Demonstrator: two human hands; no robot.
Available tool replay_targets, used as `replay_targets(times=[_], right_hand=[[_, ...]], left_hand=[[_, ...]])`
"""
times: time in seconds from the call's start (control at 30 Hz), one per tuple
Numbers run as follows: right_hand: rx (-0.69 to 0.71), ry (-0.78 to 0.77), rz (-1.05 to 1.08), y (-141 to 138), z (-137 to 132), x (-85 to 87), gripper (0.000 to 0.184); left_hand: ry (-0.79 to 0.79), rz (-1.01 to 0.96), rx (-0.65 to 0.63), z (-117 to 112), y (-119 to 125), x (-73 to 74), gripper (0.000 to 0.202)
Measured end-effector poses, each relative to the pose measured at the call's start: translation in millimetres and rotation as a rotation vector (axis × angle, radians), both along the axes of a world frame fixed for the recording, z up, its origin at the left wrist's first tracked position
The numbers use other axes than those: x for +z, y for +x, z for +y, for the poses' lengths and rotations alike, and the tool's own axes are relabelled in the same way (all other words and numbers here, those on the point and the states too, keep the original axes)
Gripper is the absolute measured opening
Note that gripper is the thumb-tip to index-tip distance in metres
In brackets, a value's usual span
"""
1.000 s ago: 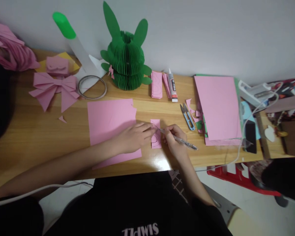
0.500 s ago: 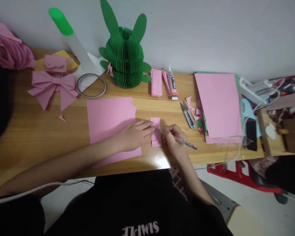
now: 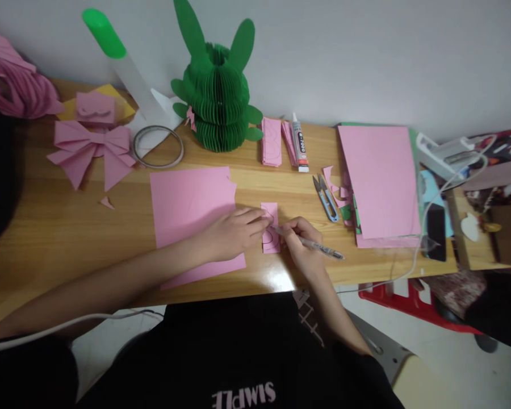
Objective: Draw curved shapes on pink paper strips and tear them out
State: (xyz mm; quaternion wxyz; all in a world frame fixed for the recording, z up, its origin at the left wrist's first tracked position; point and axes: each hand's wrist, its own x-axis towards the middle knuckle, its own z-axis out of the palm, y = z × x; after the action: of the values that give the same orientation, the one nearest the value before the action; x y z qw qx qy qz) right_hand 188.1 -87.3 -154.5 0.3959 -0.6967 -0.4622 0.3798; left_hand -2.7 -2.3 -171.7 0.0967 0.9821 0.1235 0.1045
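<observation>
A small pink paper strip [image 3: 270, 244] lies on the wooden table, with dark curved lines drawn on it. My left hand [image 3: 234, 234] is flat and open, its fingertips resting on the strip's left side and its palm over a large pink sheet [image 3: 187, 199]. In my right hand [image 3: 304, 244] is a clear pen [image 3: 323, 249], pinched between thumb and fingers. The pen's tip touches the strip near its middle, close to my left fingertips.
Behind stand a green honeycomb paper rabbit [image 3: 219, 102], a pink strip stack [image 3: 271, 142] and a glue tube [image 3: 299, 145]. Thread snips [image 3: 326, 199] lie right, beside stacked pink sheets [image 3: 381, 182] and a phone [image 3: 435, 232]. A tape roll [image 3: 181, 149] and pink bow [image 3: 93, 149] sit left.
The pen tip has shifted slightly down the strip, along the drawn line. My left hand stays put on the paper.
</observation>
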Motion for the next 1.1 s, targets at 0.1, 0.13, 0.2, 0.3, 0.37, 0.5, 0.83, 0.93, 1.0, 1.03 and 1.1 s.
replay_targets(times=[0.1, 0.13, 0.2, 0.3, 0.37, 0.5, 0.83, 0.93, 1.0, 1.03, 1.1], right_hand=[[0.004, -0.002, -0.003, 0.6, -0.2, -0.4, 0.020], [0.005, -0.002, -0.007, 0.6, -0.2, -0.2, 0.020], [0.004, 0.003, -0.013, 0.3, 0.1, 0.8, 0.021], [0.002, 0.021, -0.015, -0.6, 0.7, 2.6, 0.020], [-0.003, 0.028, -0.016, -0.6, 0.9, 2.5, 0.018], [-0.014, 0.028, -0.013, 1.0, 0.5, -1.0, 0.020], [-0.052, 0.045, -0.009, 0.5, 0.1, -4.0, 0.021], [-0.059, 0.048, -0.003, 0.7, -0.3, -5.0, 0.021], [-0.059, 0.046, -0.002, 0.9, -0.3, -5.7, 0.020], [-0.061, 0.045, -0.002, 0.9, -0.3, -5.9, 0.020], [-0.070, 0.047, 0.002, 1.0, -0.2, -6.0, 0.020]], left_hand=[[-0.007, -0.008, -0.003, 0.0, 0.1, 0.7, 0.036], [-0.015, -0.017, -0.004, -0.1, 0.1, 0.6, 0.035], [-0.030, -0.031, -0.003, -0.2, 0.0, -0.3, 0.035], [-0.032, -0.036, -0.008, -0.1, -0.2, -1.8, 0.035], [-0.021, -0.025, -0.014, 0.2, -0.4, -2.0, 0.036], [-0.020, 0.005, 0.000, 0.6, -0.7, -1.3, 0.039], [-0.073, -0.075, -0.010, -0.4, -0.8, -4.2, 0.035], [-0.043, -0.042, -0.006, -0.2, -0.9, -3.7, 0.038], [-0.036, -0.017, 0.003, -0.1, -0.9, -3.2, 0.039], [-0.038, -0.008, 0.006, -0.1, -0.8, -3.0, 0.040], [-0.043, -0.007, 0.006, 0.0, -0.7, -2.5, 0.041]])
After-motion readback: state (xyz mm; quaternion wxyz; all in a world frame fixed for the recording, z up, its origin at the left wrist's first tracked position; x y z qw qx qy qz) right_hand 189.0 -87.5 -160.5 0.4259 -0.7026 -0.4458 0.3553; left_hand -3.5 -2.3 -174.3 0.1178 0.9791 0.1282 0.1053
